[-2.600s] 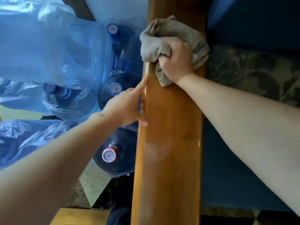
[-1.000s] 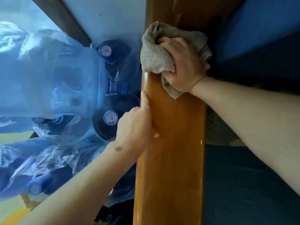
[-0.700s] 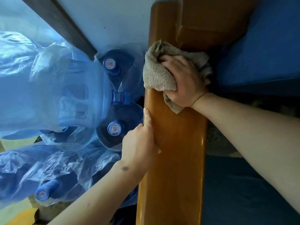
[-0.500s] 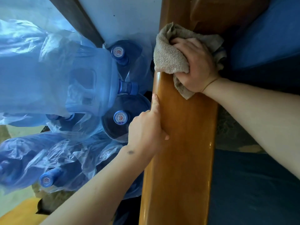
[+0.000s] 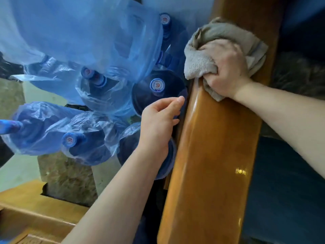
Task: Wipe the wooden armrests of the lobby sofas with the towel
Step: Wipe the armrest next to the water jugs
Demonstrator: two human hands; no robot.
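**A:** Your right hand (image 5: 224,67) has the grey towel (image 5: 202,62) bunched in a fist, fingers curled over the cloth and pressing it onto the top of the wooden armrest (image 5: 211,155). What is the thing to get right here?

**B:** Keep your palm flat behind the wad, so the cloth meets the wood across the full width. A flap of towel hangs over the outer edge beyond your thumb, and another spills out past your little finger. Use the outer flap: roll your wrist that way and the rounded side gets wiped in the same pass.

**A:** And your left hand (image 5: 158,124)?

**B:** It holds nothing. The fingers are loosely bent, beside the armrest's outer edge and nearer your body than the towel hand. Whether the fingertips touch the wood I cannot tell. Brace it on the rail below your right wrist if you want steadier pressure.

**A:** Which way should you stroke?

**B:** I judge long pulls towards yourself, along the grain, overlapping each one. The glossy stretch between your right wrist and your body looks like the part to cover.

**A:** Any hazard?

**B:** The bagged water jugs (image 5: 156,88) sit just past your left hand's fingertips. Keep your elbow in, so you don't knock them.
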